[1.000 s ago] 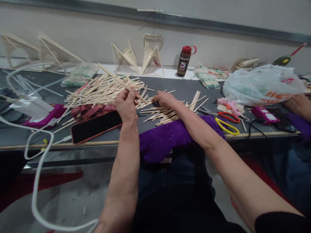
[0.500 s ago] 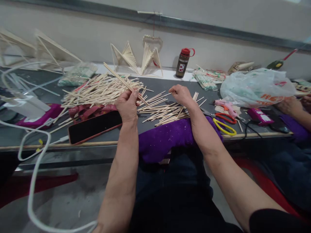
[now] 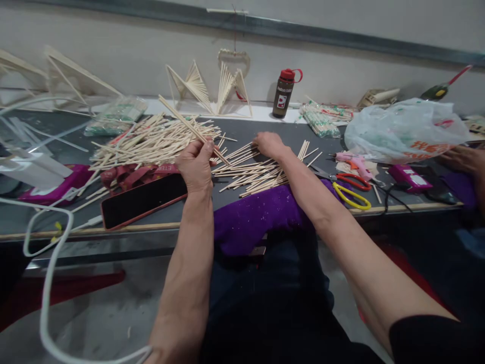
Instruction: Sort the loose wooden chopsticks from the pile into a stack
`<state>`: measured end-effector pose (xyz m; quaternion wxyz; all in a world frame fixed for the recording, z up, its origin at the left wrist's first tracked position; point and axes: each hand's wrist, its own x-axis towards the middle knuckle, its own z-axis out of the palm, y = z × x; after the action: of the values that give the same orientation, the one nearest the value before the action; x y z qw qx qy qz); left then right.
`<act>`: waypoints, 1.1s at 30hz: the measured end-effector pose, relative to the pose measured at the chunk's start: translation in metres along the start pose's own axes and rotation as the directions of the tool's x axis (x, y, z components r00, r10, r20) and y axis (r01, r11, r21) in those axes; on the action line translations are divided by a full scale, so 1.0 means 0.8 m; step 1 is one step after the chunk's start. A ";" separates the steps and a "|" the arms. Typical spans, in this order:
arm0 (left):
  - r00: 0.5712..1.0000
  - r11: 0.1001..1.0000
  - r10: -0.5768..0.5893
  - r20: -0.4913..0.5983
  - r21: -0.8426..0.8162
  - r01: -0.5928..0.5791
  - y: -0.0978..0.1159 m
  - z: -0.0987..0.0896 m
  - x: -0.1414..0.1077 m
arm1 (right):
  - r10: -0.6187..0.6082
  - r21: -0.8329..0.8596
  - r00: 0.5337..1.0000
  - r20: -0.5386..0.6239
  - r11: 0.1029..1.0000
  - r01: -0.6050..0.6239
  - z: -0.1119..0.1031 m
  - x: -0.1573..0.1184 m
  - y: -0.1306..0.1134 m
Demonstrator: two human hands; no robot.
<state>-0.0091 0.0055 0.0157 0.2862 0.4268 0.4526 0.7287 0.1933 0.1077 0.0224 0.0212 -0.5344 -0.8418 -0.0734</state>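
Between the thumb and fingers of my left hand (image 3: 197, 161) is a small bunch of thin wooden sticks (image 3: 178, 117), tilted up to the left. My right hand (image 3: 268, 145) is over the far ends of a loose spread of wooden sticks (image 3: 253, 174) on the table. Its fingers are bent together and touch the stick ends; whether a stick is between them is hidden. A bigger heap of wooden sticks (image 3: 151, 139) lies left of and behind my left hand. Purple cloth (image 3: 261, 215) drapes over the table edge below the spread.
A phone (image 3: 142, 202) lies near the front edge. To the right are scissors (image 3: 352, 194), a pink glue gun (image 3: 358, 164) and a plastic bag (image 3: 401, 131). A bottle (image 3: 283, 96) and stick frames (image 3: 193, 86) stand behind. Another person's hand (image 3: 464, 162) shows far right.
My right hand has moved left and down onto the far ends of the spread sticks. My left hand still holds its bunch in nearly the same place. The view has shifted slightly.
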 end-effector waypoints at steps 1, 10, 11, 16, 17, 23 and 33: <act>1.000 1.000 -0.002 0.003 -0.003 0.002 0.000 0.000 0.000 | -0.008 -0.011 1.000 0.020 1.000 0.008 0.001 -0.002 -0.002; 1.000 1.000 -0.006 -0.010 -0.003 0.006 0.002 0.000 0.000 | 0.062 0.073 0.990 -0.128 0.996 -0.053 -0.016 -0.033 0.028; 1.000 1.000 -0.008 -0.012 0.000 0.008 0.002 0.000 0.000 | 0.069 0.089 0.988 -0.136 0.994 -0.058 -0.017 -0.036 0.030; 1.000 1.000 -0.006 -0.006 0.013 0.006 0.001 0.000 0.000 | 0.017 0.139 0.997 -0.081 0.990 -0.005 -0.021 -0.045 0.024; 1.000 1.000 -0.003 -0.002 0.016 0.003 0.000 0.000 0.000 | 0.001 0.152 0.996 -0.088 0.988 0.012 -0.023 -0.046 0.022; 1.000 1.000 0.011 0.018 0.029 -0.011 -0.001 0.001 -0.001 | 0.073 0.146 0.997 0.003 0.987 -0.073 -0.043 -0.067 0.027; 1.000 1.000 0.006 0.015 0.025 -0.007 -0.001 0.002 -0.002 | 0.104 0.036 0.980 0.169 0.993 -0.112 -0.028 -0.071 0.028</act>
<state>-0.0072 0.0052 0.0150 0.2818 0.4373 0.4582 0.7207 0.2368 0.0625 0.0402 -0.0336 -0.5829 -0.8118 -0.0080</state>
